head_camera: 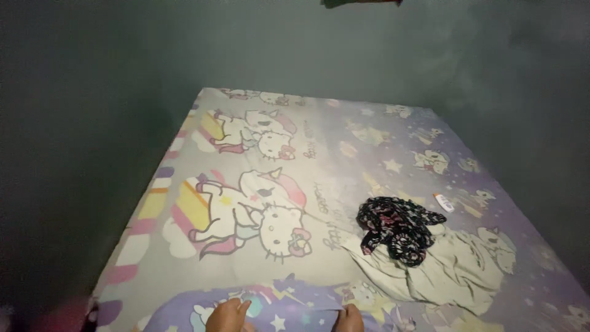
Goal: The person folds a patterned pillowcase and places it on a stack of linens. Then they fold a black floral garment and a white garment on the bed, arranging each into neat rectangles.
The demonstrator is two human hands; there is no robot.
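My left hand (227, 316) and my right hand (349, 320) show only at the bottom edge, both pressed on the near edge of a cartoon-print bed sheet (258, 184) spread over a mattress. The fingers look curled onto a purple fold of the sheet; whether they grip it cannot be told. A crumpled black patterned garment (396, 229) lies right of centre on top of a pale cream cloth (455, 270), well beyond my right hand.
A small white tube-like item (444, 202) lies on the sheet past the black garment. Dark green walls (86, 123) close in on the left, back and right of the mattress. Something dark hangs at the top edge (359, 3).
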